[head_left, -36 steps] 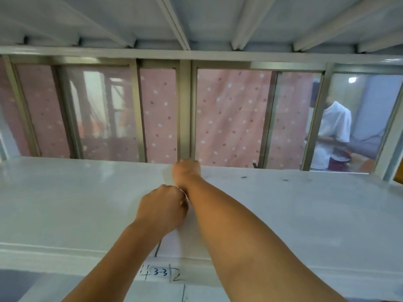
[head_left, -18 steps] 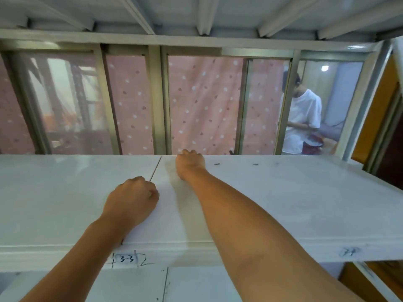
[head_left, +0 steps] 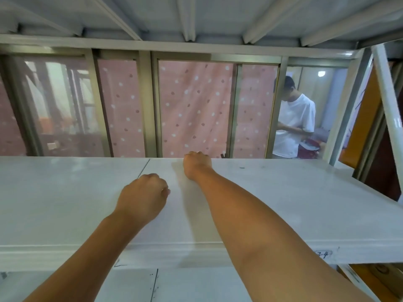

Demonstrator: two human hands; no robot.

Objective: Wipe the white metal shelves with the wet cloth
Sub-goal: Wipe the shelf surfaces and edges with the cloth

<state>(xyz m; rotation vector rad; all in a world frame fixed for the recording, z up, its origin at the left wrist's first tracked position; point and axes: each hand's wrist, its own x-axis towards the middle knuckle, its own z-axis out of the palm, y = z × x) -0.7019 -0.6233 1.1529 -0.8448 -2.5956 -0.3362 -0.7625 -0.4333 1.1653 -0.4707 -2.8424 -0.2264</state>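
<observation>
The white metal shelf runs across the view at chest height. My right hand is a fist at the shelf's back edge, just right of the panel seam. My left hand is a fist on the shelf top, nearer me, at the seam's lower end. A thin pale cloth, barely distinguishable from the shelf, appears to lie flat between the two hands and run toward the front edge. Both fists seem closed on its edges, and the fingers hide the grip.
Another shelf's ribbed underside is close overhead. Behind the shelf, a window frame shows a pink dotted curtain. A person in a white shirt stands beyond the glass. A white upright post is at right, and a lower shelf below.
Both hands have slid to the right along the shelf, away from the seam. The view has shifted right too, showing more of the person and the right post.
</observation>
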